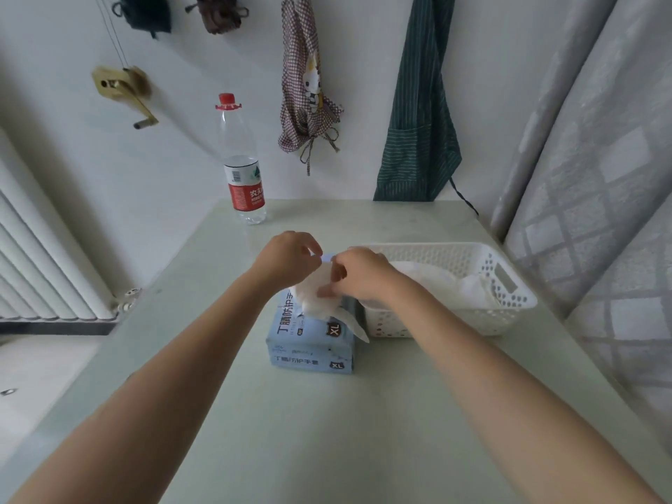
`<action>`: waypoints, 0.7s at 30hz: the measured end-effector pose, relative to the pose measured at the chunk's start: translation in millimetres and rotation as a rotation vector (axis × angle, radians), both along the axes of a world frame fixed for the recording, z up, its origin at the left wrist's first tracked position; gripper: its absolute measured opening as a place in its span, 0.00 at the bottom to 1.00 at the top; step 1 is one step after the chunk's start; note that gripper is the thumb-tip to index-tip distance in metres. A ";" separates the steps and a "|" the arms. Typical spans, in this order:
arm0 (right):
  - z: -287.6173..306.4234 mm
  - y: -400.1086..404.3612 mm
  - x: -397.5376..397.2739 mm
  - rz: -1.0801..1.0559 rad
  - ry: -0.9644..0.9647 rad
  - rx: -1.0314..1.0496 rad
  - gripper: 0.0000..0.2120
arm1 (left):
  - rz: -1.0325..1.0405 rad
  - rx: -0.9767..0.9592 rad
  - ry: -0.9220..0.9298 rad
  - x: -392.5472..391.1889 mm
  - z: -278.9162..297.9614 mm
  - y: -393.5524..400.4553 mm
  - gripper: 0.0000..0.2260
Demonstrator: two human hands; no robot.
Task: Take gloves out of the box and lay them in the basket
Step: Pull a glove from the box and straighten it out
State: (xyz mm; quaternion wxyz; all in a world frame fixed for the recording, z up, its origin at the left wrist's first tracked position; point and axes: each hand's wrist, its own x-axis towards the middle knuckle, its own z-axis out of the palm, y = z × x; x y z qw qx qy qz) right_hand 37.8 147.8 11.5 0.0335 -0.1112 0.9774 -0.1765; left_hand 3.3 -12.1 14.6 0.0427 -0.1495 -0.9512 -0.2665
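Bench (327, 431): pale green, I see everything resting on it. Basket (509, 307): white, perforated, right of box, white gloves (436, 281) lying inside. Box (309, 343): blue, touching basket. Glove (320, 296): white, rising from box top, pinched by left hand (287, 256) and right hand (363, 274), both directly above box.

White wall (363, 67), pale table (291, 431), radiator (43, 271) (left), grey curtain (600, 176)
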 end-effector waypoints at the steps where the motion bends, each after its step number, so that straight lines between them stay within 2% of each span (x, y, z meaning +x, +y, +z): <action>1: -0.1 -1.0 -1.0 -0.006 0.018 0.009 0.13 | -0.022 -0.009 -0.011 2.5 -1.7 -2.8 0.07; 3: 1.5 -1.5 -3.1 -0.023 0.055 -0.021 0.08 | -0.033 0.018 -0.004 4.8 -6.7 -8.6 0.07; 5: 3.7 -2.6 -3.5 -0.035 0.095 -0.053 0.11 | -0.002 0.066 0.027 5.8 -10.2 -12.4 0.07; 7: 8.0 -3.6 -2.9 -0.062 0.154 -0.101 0.10 | 0.015 0.099 0.027 5.5 -12.0 -14.9 0.06; 11: 13.6 -3.7 -1.2 -0.082 0.200 -0.192 0.04 | 0.033 -0.004 -0.007 5.0 -13.6 -16.3 0.07; 14: 12.7 -5.2 2.1 -0.060 0.161 -0.192 0.04 | 0.091 -0.043 0.023 5.3 -15.7 -16.4 0.05; 17: 9.5 -6.2 3.5 -0.104 0.150 -0.220 0.07 | 0.131 0.067 0.095 6.3 -10.8 -14.5 0.08; 21: 14.7 -8.5 0.9 -0.162 0.194 -0.397 0.16 | 0.134 0.288 0.320 12.9 12.3 -12.3 0.10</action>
